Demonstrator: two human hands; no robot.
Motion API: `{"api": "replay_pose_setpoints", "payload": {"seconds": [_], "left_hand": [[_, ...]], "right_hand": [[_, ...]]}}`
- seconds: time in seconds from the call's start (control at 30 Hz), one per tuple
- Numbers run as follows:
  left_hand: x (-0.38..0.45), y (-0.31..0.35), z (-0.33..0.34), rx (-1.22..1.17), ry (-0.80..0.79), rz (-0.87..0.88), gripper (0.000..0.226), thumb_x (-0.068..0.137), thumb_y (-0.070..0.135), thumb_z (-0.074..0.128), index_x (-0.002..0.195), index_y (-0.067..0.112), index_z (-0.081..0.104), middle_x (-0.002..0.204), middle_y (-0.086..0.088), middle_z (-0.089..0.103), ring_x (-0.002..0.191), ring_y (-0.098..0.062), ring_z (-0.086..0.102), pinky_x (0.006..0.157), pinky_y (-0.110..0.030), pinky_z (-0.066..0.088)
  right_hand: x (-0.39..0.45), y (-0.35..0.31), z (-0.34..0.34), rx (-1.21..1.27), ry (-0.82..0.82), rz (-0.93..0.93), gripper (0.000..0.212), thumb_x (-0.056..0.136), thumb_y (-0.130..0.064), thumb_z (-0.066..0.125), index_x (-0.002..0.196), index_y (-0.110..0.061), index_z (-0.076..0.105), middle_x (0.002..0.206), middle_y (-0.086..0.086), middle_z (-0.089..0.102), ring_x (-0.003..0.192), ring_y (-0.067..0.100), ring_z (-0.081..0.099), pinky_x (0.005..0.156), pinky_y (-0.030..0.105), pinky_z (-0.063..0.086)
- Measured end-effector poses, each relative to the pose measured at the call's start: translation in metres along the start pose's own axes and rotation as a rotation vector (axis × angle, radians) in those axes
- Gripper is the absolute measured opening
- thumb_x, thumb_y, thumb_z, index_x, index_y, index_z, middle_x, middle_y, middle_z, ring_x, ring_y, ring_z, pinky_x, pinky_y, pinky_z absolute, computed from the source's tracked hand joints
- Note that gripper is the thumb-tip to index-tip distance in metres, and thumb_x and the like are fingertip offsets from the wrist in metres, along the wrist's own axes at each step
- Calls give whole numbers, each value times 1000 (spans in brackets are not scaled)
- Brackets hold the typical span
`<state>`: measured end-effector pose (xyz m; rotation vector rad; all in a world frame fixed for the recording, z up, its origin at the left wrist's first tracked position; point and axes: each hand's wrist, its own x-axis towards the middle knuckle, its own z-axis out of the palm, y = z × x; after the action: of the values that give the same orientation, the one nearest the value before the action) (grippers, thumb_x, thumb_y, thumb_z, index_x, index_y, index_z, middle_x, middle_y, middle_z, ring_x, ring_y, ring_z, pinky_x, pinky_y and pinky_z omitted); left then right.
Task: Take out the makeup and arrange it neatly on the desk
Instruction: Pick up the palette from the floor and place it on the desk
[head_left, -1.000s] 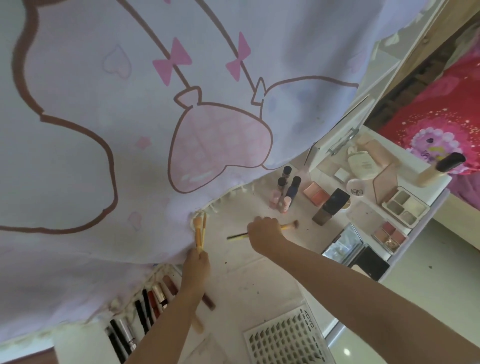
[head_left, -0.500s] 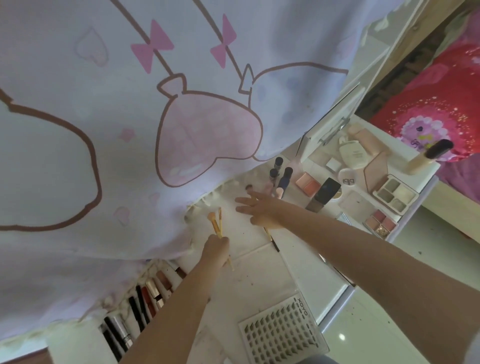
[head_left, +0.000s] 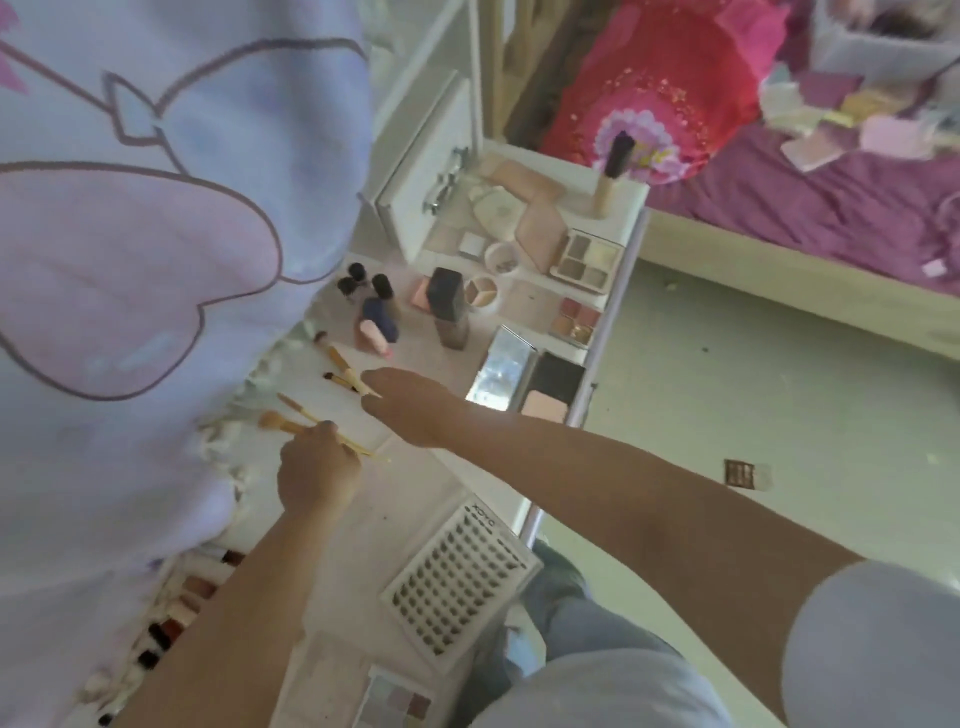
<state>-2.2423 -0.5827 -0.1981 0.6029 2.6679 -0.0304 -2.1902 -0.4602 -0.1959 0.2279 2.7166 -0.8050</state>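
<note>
My left hand (head_left: 317, 473) grips two gold-handled makeup brushes (head_left: 291, 423), their bristles pointing left toward the cloth. My right hand (head_left: 410, 410) reaches over the white desk (head_left: 363, 519), its fingers stretched out at the handle ends of three brushes (head_left: 338, 366) that lie side by side. Behind them stand several small bottles (head_left: 374, 312) and a dark-capped foundation bottle (head_left: 449, 306). Eyeshadow palettes (head_left: 587, 260) and blush pans (head_left: 574, 317) lie at the desk's far right, by the open white makeup case (head_left: 431, 171).
A lilac printed cloth (head_left: 130, 260) hangs over the desk's left side. A mirrored compact (head_left: 524, 374) sits near the right edge. A lash tray (head_left: 457, 571), a palette (head_left: 397, 701) and a row of lipsticks (head_left: 176, 608) lie near me. A bed (head_left: 779, 182) stands to the right.
My right hand has laid its brush down beside the others and now reaches with straight fingers. My left hand keeps its two brushes, now tilted left. The view has swung right.
</note>
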Motion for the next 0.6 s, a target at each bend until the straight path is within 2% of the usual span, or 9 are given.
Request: {"api": "replay_pose_setpoints", "payload": {"seconds": [0.1,0.17,0.27,0.33,0.4,0.47,0.57,0.6], "left_hand": [[-30,20,9,43,155,192,32,88,5,46,118,-3,52,119,-22,54,115,-36,45,89,-43,40],[-55,40,19,11,248,394,29,82,-2,52,110,-8,57,112,-27,58,110,-39,49,90,-45,41],[-92,80,37,-11,345,720,22,67,-11,60,88,-11,64,88,-29,63,85,-43,61,76,-45,51],[-123,111,46,1,312,868,19,65,-5,54,79,-7,66,78,-25,65,73,-38,63,66,-40,53],[-152,143,61,43,265,985,13,59,-2,59,70,-4,65,71,-21,64,65,-35,63,57,-36,53],[-174,175,82,58,179,1059,18,56,-5,68,74,-5,64,76,-22,65,72,-37,64,61,-37,53],[-196,226,117,156,33,1019,29,81,8,50,109,1,56,115,-15,56,112,-30,49,90,-35,40],[-200,244,130,197,23,1009,32,86,14,43,116,6,50,123,-10,51,118,-25,42,94,-32,35]], "right_hand": [[-54,14,19,-70,133,32,38,89,-1,41,128,0,41,144,19,28,130,33,30,104,39,33],[-91,25,32,-50,235,132,40,88,1,40,128,-1,41,147,16,25,133,31,27,105,39,32],[-160,50,50,21,328,320,41,85,3,39,125,0,45,144,14,32,130,30,32,104,40,34],[-213,70,67,54,353,450,44,84,1,39,128,-2,44,146,13,31,132,26,30,106,36,31],[-265,92,81,87,377,567,47,83,-1,39,130,-4,44,147,12,29,134,23,28,106,31,27],[-313,116,93,92,393,663,47,83,-2,39,130,-5,44,147,10,30,135,20,27,105,29,26],[-376,156,108,114,385,791,46,84,-4,41,130,-8,45,147,6,31,135,20,27,106,28,26],[-394,172,113,121,382,819,46,84,-4,41,129,-9,45,147,4,32,134,20,28,105,28,27]]}}
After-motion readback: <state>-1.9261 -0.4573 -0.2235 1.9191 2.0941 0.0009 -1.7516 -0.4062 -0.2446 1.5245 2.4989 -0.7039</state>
